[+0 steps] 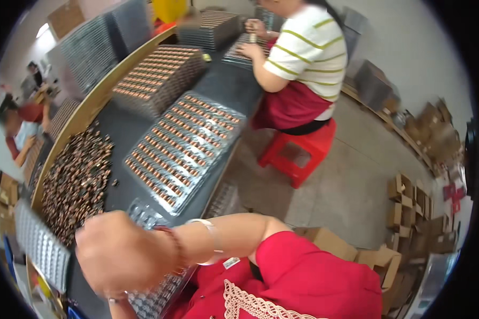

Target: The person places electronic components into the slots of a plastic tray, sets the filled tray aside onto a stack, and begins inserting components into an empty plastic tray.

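Note:
My right hand (pixel 114 252) reaches across in front of me, blurred, its back toward me. Its fingers look curled closed, and whatever they may hold is hidden. Of my left hand only the wrist (pixel 121 305) shows, below the right hand; its fingers are hidden behind it. Under both hands lies a clear plastic tray (pixel 153 304) with rows of pockets. Just beyond stands a stack of clear trays (pixel 183 149), the top one filled with rows of small copper-coloured parts. A heap of loose copper and dark small parts (pixel 77 183) lies to the left.
A taller stack of filled trays (pixel 157 80) stands farther back on the dark table (pixel 218 82). A wooden rail (pixel 93 106) edges its left side, with a pocketed tray (pixel 42 244) beside it. A co-worker (pixel 306 53) sits on a red stool (pixel 303 149). Cardboard boxes (pixel 380 266) stand right.

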{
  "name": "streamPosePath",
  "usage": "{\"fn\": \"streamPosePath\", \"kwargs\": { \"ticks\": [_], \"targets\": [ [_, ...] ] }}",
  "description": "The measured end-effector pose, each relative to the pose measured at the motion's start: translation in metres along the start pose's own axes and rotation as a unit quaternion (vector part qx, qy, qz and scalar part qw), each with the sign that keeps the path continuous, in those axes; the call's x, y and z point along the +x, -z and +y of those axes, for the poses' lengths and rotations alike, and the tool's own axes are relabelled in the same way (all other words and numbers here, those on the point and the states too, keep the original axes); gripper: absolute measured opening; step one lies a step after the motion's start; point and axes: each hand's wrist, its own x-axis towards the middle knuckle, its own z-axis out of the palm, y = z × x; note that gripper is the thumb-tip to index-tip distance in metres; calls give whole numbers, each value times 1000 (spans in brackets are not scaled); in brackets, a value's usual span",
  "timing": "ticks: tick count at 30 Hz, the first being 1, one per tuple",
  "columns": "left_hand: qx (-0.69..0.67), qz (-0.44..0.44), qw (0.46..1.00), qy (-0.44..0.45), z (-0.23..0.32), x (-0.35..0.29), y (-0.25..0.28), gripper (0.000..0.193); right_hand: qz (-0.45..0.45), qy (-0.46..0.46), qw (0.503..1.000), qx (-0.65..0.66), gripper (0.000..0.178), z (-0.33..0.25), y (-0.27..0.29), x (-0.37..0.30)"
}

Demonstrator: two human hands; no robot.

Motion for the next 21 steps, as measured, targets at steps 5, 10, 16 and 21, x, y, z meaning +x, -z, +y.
{"fn": "streamPosePath", "kwargs": {
  "ticks": [5, 10, 16, 21],
  "targets": [
    [-441, 10, 867, 231, -105, -24, 2, 26, -264, -194, 932, -156, 8, 67, -36, -120],
    [-403, 80, 858, 307, -69, -26, 12, 35, -397, -310, 811, -296, 12, 130, -8, -112],
    [-422, 97, 830, 352, -85, -47, 23, 18, -414, -386, 754, -332, 21, 180, 3, -140],
    [-387, 107, 835, 376, -90, -54, 38, 19, -498, -379, 698, -348, 27, 189, -19, -173]
  ]
}}
